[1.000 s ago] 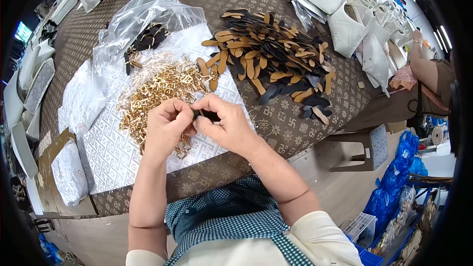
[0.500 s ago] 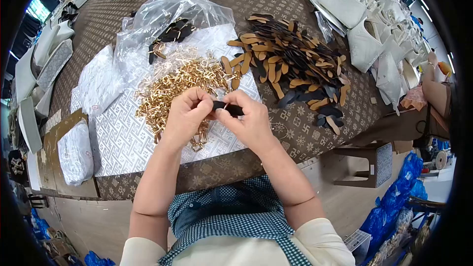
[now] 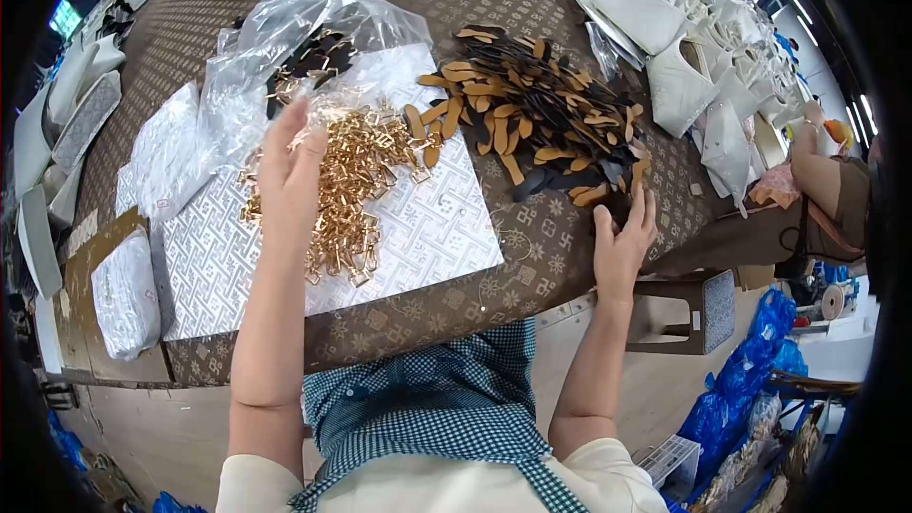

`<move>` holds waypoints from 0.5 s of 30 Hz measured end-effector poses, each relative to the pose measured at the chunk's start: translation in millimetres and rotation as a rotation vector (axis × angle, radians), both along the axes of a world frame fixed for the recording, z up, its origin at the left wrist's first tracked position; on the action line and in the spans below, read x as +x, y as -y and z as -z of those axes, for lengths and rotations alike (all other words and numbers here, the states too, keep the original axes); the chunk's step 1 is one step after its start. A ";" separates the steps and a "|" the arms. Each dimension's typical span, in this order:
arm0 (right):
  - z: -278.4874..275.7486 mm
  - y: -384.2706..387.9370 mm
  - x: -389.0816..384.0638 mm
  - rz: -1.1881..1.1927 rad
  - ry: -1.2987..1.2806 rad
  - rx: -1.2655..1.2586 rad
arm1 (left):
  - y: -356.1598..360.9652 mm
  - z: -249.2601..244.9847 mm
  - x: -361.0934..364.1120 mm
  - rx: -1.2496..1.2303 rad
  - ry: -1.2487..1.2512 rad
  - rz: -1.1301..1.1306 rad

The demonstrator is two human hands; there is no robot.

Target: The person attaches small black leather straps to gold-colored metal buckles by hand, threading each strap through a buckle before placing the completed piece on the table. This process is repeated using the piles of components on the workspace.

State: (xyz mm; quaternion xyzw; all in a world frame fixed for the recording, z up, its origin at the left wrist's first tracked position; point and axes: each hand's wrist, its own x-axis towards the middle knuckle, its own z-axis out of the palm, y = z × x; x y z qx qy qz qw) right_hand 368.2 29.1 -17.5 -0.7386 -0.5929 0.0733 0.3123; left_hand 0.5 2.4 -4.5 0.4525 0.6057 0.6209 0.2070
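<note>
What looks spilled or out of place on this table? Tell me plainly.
Gold buckles lie in a loose heap at the mouth of the plastic bag, spread over the white board. A few tan tabs sit among them, apart from the main tab pile. Nothing looks damaged.

Bright even overhead light; strong fisheye bend, dark vignette corners; far edges perhaps slightly soft.

I have a single view, from a camera worn on the person's head. It faces forward and steeply down over the desk (image 3: pixel 456 0), near enough that the left hand (image 3: pixel 290 166) and right hand (image 3: pixel 622 247) sit mid-frame. The wide lens bends the scene into a circle with dark corners. The person's checked shirt (image 3: pixel 427 399) lies along the bottom edge.
</note>
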 end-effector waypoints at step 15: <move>12.2 4.7 -71.1 -0.347 0.031 -0.029 | -22.8 19.4 58.2 -0.197 -1.099 0.233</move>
